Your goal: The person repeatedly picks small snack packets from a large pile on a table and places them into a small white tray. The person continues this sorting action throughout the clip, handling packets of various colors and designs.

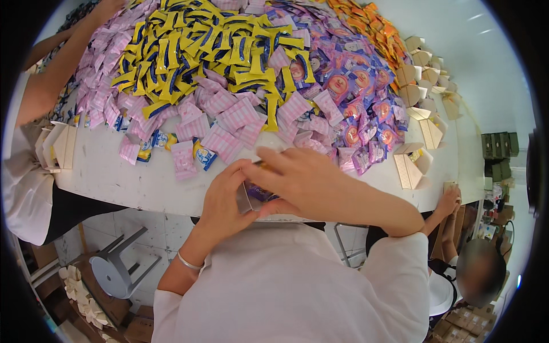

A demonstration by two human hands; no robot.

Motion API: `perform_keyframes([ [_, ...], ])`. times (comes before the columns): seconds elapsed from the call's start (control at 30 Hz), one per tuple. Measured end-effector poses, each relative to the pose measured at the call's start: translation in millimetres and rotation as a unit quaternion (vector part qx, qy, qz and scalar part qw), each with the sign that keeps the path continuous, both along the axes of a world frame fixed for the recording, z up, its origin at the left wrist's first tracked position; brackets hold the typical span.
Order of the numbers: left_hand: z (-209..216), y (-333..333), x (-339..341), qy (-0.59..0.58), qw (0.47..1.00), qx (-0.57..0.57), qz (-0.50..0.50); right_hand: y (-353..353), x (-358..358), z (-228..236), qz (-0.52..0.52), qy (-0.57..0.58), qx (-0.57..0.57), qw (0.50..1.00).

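Observation:
Close to my body, at the table's near edge, a small open carton (244, 199) is held between my hands. My left hand (222, 200) wraps round its left side, thumb underneath. My right hand (306, 178) arches over its top and right side, the fingers bent down and slightly blurred. A purple packet (260, 192) shows inside the carton between my fingers; what lies beneath it is hidden. Just beyond my hands are pink-striped packets (222, 142) and a blue-and-yellow packet (203, 154).
Heaps of yellow packets (189, 48), purple packets (357, 86) and orange packets (377, 28) cover the table (120, 180). Cream cartons (409, 168) stand at the right, another carton (60, 146) at the left. Co-workers' arms (57, 74) reach in at the left; another person (452, 274) sits right. A grey stool (114, 274) stands below.

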State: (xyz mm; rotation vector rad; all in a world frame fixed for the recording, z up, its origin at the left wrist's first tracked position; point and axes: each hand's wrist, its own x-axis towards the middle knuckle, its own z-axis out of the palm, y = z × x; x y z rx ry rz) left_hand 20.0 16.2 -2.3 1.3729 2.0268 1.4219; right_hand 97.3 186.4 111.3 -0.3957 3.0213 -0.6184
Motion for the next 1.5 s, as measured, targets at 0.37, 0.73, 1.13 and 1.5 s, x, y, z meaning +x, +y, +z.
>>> perform_keyframes([
  [0.37, -10.0, -2.9, -2.4, 0.041, 0.997, 0.058, -0.003, -1.6, 34.2, -36.7, -0.001, 0.078, 0.072, 0.994],
  [0.73, 39.8, 14.0, 19.5, 0.059, 0.977, 0.185, -0.087, 18.7, 110.1, 31.5, -0.125, -0.016, 0.059, 0.990],
  [1.13, 20.4, -148.4, -152.8, 0.252, 0.756, 0.088, 0.598, 138.5, 245.6, -69.5, -0.526, 0.034, 0.062, 0.847],
  [1.5, -23.7, -267.0, -272.6, 0.078, 0.848, 0.040, 0.523, 121.6, 146.1, 3.6, -0.443, 0.235, 0.136, 0.854],
])
